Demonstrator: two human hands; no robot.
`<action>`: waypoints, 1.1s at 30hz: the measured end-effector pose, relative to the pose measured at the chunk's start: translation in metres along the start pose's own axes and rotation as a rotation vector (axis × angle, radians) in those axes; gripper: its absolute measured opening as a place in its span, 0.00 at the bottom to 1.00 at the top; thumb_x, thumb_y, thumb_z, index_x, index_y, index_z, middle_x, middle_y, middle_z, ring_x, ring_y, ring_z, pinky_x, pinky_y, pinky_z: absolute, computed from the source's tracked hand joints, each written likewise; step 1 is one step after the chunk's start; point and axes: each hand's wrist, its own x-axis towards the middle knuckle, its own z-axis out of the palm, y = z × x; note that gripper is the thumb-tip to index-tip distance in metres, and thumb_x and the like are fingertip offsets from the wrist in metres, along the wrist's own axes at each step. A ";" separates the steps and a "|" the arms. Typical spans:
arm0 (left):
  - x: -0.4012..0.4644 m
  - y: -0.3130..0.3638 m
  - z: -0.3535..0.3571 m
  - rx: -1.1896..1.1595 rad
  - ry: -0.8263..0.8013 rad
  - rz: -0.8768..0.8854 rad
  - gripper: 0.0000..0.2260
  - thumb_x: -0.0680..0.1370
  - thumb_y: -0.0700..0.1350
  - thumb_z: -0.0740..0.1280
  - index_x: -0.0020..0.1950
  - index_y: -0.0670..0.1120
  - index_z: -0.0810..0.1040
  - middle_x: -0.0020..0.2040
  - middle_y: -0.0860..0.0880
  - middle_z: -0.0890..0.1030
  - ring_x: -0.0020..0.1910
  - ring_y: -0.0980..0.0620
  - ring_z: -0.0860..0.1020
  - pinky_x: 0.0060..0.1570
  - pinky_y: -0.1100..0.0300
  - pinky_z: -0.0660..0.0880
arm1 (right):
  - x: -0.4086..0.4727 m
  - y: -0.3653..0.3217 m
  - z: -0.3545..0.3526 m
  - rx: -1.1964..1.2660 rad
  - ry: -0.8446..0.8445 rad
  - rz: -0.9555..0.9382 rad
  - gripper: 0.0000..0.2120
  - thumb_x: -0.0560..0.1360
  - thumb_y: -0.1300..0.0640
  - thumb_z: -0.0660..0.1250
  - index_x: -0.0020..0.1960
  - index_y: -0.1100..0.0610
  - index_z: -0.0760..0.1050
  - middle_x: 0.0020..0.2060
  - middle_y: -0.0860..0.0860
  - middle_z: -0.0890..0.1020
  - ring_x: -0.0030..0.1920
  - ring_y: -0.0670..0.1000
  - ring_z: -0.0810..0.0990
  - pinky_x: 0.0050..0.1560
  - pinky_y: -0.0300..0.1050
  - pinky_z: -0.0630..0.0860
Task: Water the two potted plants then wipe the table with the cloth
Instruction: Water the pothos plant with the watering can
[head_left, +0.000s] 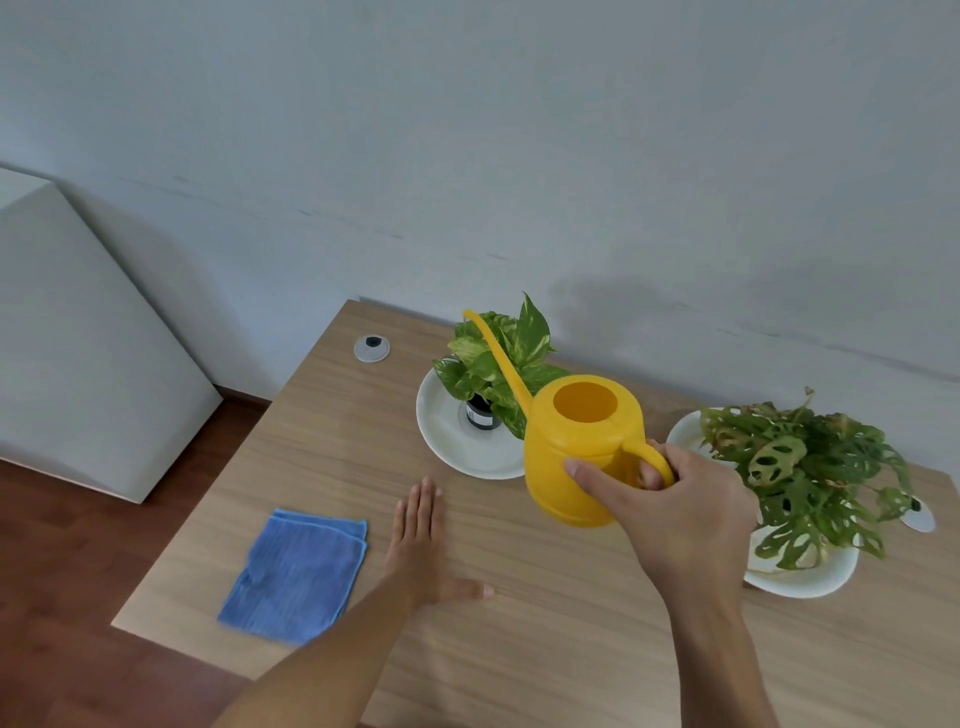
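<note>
The desk (519, 597) of pale wood fills the lower view, its far edge against the wall. At three o'clock sits a leafy plant with holed leaves (810, 478) on a white plate (800, 582); its pot is hidden under the foliage. At twelve o'clock a variegated pothos (498, 358) stands in a small dark pot (482, 413) on another white plate (452, 441). Between them my right hand (680, 514) holds the yellow watering can (582, 447) off the desk, fingers (652, 475) curled through the handle loop and thumb pressed flat on the body. Its thin spout rises toward eleven o'clock, over the pothos leaves. The top opening shows only yellow inside; I cannot tell how much water it carries. I judge it rigid, smooth plastic, light when empty, so the handle is the right hold, with the thumb steadying the tilt. At eight o'clock the blue cloth (298, 571) lies folded near the desk's left edge, soft and limp, easy to pinch anywhere. Just beside it my left hand (421, 551) rests flat, spread wide, gripping nothing.
</note>
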 end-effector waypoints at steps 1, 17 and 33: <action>0.000 0.000 0.000 -0.001 0.000 0.001 0.71 0.55 0.84 0.60 0.72 0.43 0.21 0.74 0.46 0.21 0.73 0.48 0.21 0.75 0.46 0.28 | 0.003 -0.002 0.001 -0.003 0.001 -0.001 0.31 0.57 0.40 0.82 0.27 0.55 0.61 0.22 0.49 0.69 0.27 0.50 0.65 0.29 0.45 0.63; 0.000 0.000 0.000 0.013 -0.010 -0.008 0.72 0.55 0.84 0.60 0.76 0.43 0.24 0.75 0.45 0.21 0.73 0.48 0.20 0.74 0.46 0.27 | 0.036 -0.003 -0.012 0.000 0.081 0.015 0.29 0.58 0.43 0.82 0.27 0.55 0.62 0.22 0.48 0.67 0.26 0.50 0.65 0.33 0.47 0.64; 0.000 0.001 -0.001 0.031 -0.027 -0.006 0.72 0.56 0.84 0.61 0.76 0.43 0.25 0.75 0.45 0.21 0.72 0.48 0.20 0.75 0.45 0.27 | 0.004 0.026 -0.042 -0.033 0.054 0.093 0.32 0.58 0.43 0.82 0.27 0.55 0.59 0.22 0.51 0.68 0.27 0.59 0.68 0.32 0.51 0.70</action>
